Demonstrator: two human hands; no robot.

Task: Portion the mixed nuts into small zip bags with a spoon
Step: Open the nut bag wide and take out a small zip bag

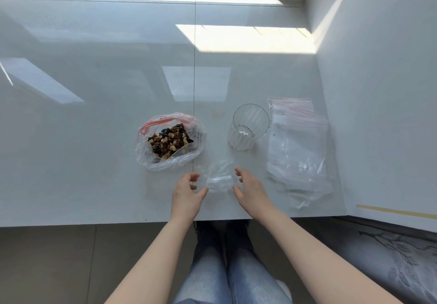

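Both hands (189, 194) (248, 189) flank a crumpled, clear small zip bag (216, 176).

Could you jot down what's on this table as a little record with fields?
surface: glossy white table
nuts: open clear plastic bag of mixed nuts, left of centre
cup: clear ribbed glass, upright
spare bags: stack of small clear red-striped zip bags, right
in work: crumpled small clear bag, between the hands
left hand: open
right hand: open
spoon: not visible

Head camera looks steeply down from above at the near white table (94, 162).
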